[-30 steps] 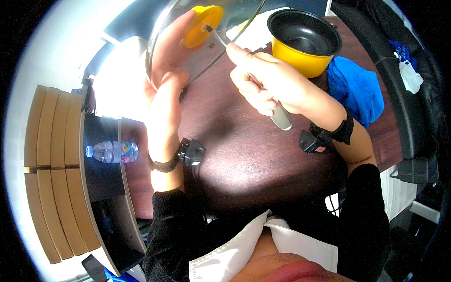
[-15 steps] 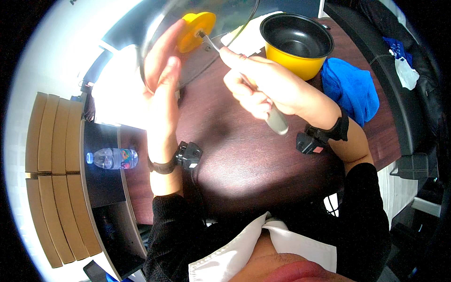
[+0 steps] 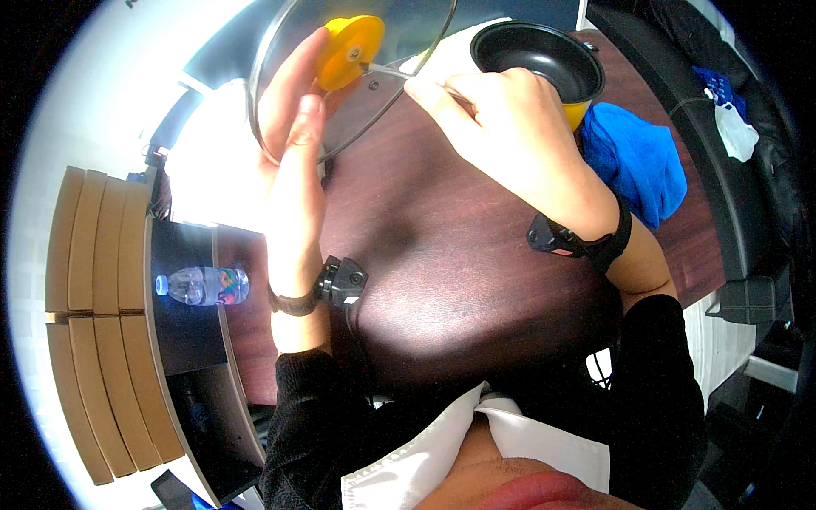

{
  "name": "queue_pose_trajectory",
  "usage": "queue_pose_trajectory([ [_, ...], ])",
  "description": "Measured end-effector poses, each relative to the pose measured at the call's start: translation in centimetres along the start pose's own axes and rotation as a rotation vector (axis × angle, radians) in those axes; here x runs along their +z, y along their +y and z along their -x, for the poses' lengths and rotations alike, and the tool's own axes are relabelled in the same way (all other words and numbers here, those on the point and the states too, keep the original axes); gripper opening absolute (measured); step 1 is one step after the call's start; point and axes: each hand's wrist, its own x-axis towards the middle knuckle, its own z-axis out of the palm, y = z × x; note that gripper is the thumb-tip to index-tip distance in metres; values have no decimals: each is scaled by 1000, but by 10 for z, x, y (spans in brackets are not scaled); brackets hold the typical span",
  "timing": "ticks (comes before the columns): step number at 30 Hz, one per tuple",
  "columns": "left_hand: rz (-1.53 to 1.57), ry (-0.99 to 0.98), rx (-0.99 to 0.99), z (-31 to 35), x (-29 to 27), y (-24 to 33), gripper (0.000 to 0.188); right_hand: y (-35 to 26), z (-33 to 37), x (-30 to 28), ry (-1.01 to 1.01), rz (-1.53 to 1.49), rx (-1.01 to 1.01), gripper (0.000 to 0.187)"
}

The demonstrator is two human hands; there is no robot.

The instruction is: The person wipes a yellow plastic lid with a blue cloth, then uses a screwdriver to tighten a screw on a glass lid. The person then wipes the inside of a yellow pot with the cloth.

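My left hand (image 3: 293, 157) grips a clear glass lid (image 3: 398, 95) with a thin metal rim, tilted up on edge at the top of the view. A round yellow knob (image 3: 365, 38) sits at the lid's middle, between my left fingers and thumb, with a small screw at its centre. My right hand (image 3: 510, 127) is closed around a screwdriver (image 3: 393, 73); only its metal shaft shows, the handle being hidden in the hand. The shaft's tip lies at the knob's face, close beside the screw. Whether it touches the screw I cannot tell.
Behind my right hand stands a yellow pot (image 3: 544, 51) with a black inside. A blue cloth (image 3: 633, 161) lies right of it on the dark wooden table (image 3: 442, 255). To the left are a water bottle (image 3: 204, 286) on a shelf and brown cardboard boxes (image 3: 102, 246).
My right hand has turned over, back upward, and the grey screwdriver handle has gone out of sight. The shaft now lies flatter, and the lid and knob have shifted slightly left.
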Motion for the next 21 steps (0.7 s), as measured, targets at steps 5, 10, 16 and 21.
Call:
queue_pose_trajectory([
  [5, -95, -6, 43, 3, 3, 2, 39, 0, 0, -1, -10, -17, 12, 54],
  [10, -129, -32, 74, 1, 1, 1, 38, 2, -1, -1, 0, 5, 16, 54],
  [16, -131, -24, 46, 2, 4, 4, 38, 0, 0, -3, -2, 19, 20, 54],
  [21, 197, -25, -80, 7, -4, -3, 42, -1, 3, 4, -10, -13, 18, 56],
])
